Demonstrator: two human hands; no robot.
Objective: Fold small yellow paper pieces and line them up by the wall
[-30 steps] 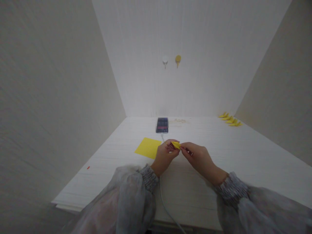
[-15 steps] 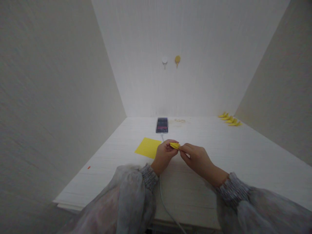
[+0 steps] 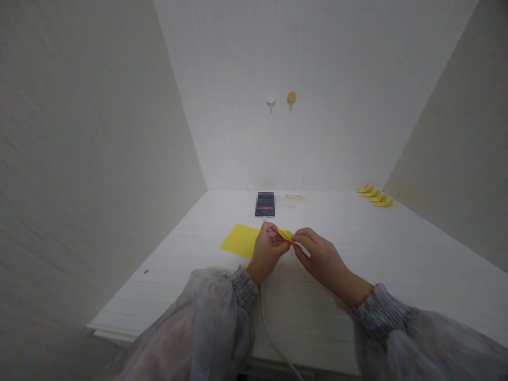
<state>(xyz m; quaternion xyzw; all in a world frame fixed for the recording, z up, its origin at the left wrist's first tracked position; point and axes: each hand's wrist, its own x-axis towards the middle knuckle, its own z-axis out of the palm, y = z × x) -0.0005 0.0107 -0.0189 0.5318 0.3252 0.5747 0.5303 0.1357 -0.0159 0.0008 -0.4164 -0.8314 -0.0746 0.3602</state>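
Observation:
A small folded yellow paper piece is pinched between both hands above the middle of the white table. My left hand grips its left end with thumb and fingers. My right hand grips its right end with its fingertips. Most of the piece is hidden by the fingers. Just left of my left hand, a flat stack of yellow paper sheets lies on the table.
A phone lies beyond the hands, its white cable running back under my left wrist to the near table edge. Several folded yellow pieces lie at the far right corner. Two hooks hang on the back wall. Walls close in on both sides.
Both hands have stayed on the yellow piece, shifting their fingers slightly; the piece now lies flatter between them. The view has shifted a little.

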